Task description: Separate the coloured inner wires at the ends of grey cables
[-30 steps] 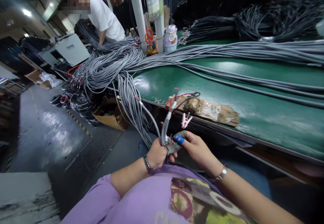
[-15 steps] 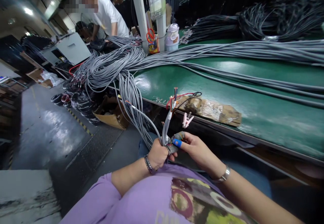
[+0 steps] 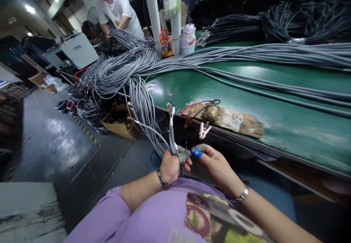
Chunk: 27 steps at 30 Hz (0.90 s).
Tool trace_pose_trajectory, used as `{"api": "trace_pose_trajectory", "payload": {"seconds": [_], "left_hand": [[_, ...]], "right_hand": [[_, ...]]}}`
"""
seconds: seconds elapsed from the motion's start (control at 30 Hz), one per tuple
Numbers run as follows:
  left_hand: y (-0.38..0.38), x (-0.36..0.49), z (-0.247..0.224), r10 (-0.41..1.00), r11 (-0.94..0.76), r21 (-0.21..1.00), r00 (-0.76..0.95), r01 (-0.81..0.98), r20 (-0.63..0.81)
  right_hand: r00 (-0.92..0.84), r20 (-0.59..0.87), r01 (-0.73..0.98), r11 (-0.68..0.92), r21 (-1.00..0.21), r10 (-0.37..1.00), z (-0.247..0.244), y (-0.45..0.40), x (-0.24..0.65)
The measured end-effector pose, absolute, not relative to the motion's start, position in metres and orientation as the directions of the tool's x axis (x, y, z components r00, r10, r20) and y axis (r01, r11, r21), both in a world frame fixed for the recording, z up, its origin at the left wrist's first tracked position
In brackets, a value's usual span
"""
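My left hand (image 3: pixel 169 167) is closed around several grey cables (image 3: pixel 171 135), which stand up out of the fist. Their stripped tips show thin coloured wires (image 3: pixel 169 108) and white sleeves. Another grey cable (image 3: pixel 149 129) leans left from the same fist. A grey cot covers my left thumb. Close by its tip, my right hand (image 3: pixel 215 160) pinches what looks like a thin wire, mostly hidden by the fingers. Grey and blue covers are on those right fingertips. The held cables join a thick grey bundle (image 3: pixel 141 100) hanging over the table edge.
More grey cables (image 3: pixel 246 54) run along the green table (image 3: pixel 233 78). At its front edge are a taped cardboard piece (image 3: pixel 244 124), red and black leads, and a pink clip (image 3: pixel 203 130). A co-worker (image 3: pixel 123 12) handles cables at the back left. An open carton (image 3: pixel 120 124) stands below.
The upright cable ends have tilted left. My right fingertips have drawn slightly right, away from the cables. The co-worker has shifted and lifted a bunch of grey cables.
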<state>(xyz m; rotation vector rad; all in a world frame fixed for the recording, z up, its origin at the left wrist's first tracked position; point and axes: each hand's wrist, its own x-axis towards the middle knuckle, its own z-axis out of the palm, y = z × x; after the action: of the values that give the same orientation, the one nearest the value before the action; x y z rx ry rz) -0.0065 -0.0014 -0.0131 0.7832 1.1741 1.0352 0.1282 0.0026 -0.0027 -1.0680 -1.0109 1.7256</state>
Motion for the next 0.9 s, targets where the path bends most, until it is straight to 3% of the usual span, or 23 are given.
{"api": "trace_pose_trajectory", "payload": {"seconds": [0.13,0.4,0.67,0.83,0.9], "left_hand": [[-0.001,-0.008,-0.013,0.933,0.359,0.911,0.073,-0.204,-0.351],[-0.002,-0.008,-0.010,0.915,0.383,0.917,0.182,-0.110,-0.360],[-0.003,-0.004,-0.009,0.944,0.328,0.932,0.102,-0.154,-0.315],[-0.002,-0.007,-0.005,0.864,0.399,0.917,0.327,0.022,-0.383],[-0.002,-0.007,-0.003,0.856,0.406,0.913,0.338,0.031,-0.392]], "right_hand": [[-0.257,-0.227,-0.164,-0.274,-0.948,0.939,-0.009,0.006,0.133],[-0.409,-0.214,-0.124,-0.286,-0.950,0.887,0.006,0.011,0.138],[-0.187,-0.195,-0.080,-0.213,-0.974,0.963,0.006,0.006,0.130],[-0.130,-0.183,0.009,-0.184,-0.983,0.974,0.001,0.005,0.132],[-0.098,-0.187,-0.004,-0.188,-0.982,0.977,-0.001,0.006,0.132]]}}
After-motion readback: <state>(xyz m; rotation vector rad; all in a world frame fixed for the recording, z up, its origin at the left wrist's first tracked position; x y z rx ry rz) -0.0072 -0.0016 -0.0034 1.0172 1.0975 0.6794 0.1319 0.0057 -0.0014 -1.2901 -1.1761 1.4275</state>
